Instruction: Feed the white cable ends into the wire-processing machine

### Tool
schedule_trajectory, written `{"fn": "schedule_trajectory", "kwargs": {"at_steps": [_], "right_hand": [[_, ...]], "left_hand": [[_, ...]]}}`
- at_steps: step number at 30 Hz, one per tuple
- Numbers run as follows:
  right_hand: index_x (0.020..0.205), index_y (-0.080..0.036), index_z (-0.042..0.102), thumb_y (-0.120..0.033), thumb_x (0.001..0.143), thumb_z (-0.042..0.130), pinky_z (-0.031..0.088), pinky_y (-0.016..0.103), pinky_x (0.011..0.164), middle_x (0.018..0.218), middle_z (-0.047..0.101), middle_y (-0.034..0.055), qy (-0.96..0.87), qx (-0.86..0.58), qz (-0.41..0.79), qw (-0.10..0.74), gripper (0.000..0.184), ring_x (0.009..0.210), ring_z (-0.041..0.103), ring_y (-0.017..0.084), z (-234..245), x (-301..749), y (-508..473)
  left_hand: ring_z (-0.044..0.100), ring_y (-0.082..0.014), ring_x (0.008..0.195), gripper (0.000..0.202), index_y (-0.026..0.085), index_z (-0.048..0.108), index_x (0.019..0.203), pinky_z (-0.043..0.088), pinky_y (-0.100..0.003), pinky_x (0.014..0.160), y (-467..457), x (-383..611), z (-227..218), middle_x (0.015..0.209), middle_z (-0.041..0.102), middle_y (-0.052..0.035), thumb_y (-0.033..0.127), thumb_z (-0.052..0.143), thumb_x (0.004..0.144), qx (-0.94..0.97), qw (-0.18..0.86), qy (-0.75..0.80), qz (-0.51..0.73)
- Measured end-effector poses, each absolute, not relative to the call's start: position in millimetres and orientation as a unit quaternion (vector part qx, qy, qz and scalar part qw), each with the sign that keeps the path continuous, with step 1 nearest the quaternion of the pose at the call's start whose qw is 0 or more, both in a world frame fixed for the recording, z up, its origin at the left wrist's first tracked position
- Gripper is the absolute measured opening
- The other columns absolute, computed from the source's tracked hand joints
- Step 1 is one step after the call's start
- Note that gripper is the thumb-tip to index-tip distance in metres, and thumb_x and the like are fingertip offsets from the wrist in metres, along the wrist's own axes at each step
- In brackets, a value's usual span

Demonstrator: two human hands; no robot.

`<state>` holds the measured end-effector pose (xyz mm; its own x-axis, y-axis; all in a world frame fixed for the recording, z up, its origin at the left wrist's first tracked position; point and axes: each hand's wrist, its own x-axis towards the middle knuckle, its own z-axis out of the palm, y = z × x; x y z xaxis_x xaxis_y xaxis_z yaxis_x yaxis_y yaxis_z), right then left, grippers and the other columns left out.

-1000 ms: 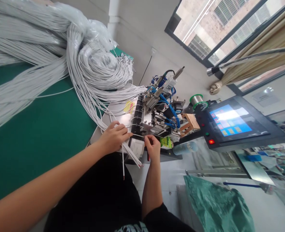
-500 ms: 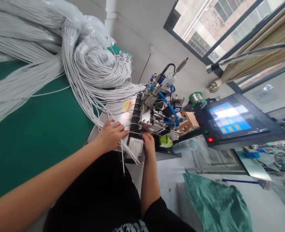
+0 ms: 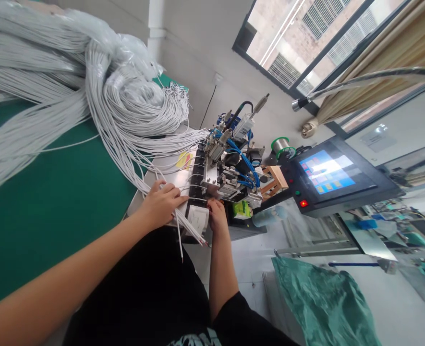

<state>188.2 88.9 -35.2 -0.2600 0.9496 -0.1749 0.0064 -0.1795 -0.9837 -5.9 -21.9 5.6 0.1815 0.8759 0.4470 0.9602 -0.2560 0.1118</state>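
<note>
Head-camera view, tilted hard to one side: a person in dark clothing sits at the edge of a green work table (image 3: 54, 202), both bare forearms reaching forward to a small bench machine (image 3: 230, 168). Nearest the lens, the lap and forearms fill the lower frame; open floor shows only to the right, beside a crumpled green sack (image 3: 320, 307).

The left hand (image 3: 160, 204) lies palm-down, fingers curled over a bundle of thin white wires (image 3: 187, 223), pinning them against the metal plate at the machine's near edge. The wire ends fan out past the hand and hang over that edge, red tips showing on some. The right hand (image 3: 216, 214) is closed at the machine's front, just beside the black slotted fixture (image 3: 198, 185); what its fingertips pinch cannot be made out. Several single wires lie across the fixture's slots.

Room between the two hands is narrow, with a white label plate between them. Beyond, blue air hoses (image 3: 246, 166) loop over the machine head. To the right stands a touchscreen panel (image 3: 325, 173) with a lit red button, well apart from the hands. Farther left, a great heap of white cable (image 3: 126, 96) spills across the table, its strands trailing down to the held bundle. Windows and a curtain close the background.
</note>
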Motion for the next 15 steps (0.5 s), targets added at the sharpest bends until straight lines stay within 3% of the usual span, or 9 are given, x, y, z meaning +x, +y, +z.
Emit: {"fn": "schedule_trajectory", "kwargs": {"at_steps": [8,15], "right_hand": [[0.053,-0.022,0.04,-0.04,0.059,0.062,0.023,0.021,0.042,0.047,0.034,-0.0084,-0.524,-0.457,0.605,0.388,0.029,0.043,0.027,0.007,-34.9,189.0,90.2],[0.061,-0.02,0.05,-0.053,0.062,0.067,0.027,0.022,0.043,0.048,0.043,-0.0066,-0.526,-0.461,0.592,0.4,0.037,0.044,0.034,0.008,-36.6,192.9,82.2]], "left_hand": [[0.056,-0.0241,0.094,0.046,0.025,0.066,0.109,0.029,-0.048,0.097,-21.5,-5.5,3.8,0.092,0.066,-0.0053,0.009,0.058,0.066,-0.759,0.108,-0.6,-0.229],[0.057,-0.0245,0.094,0.045,0.025,0.066,0.108,0.031,-0.048,0.095,-21.4,-5.4,4.5,0.091,0.066,-0.0054,0.009,0.059,0.067,-0.758,0.111,-0.602,-0.225]]}}
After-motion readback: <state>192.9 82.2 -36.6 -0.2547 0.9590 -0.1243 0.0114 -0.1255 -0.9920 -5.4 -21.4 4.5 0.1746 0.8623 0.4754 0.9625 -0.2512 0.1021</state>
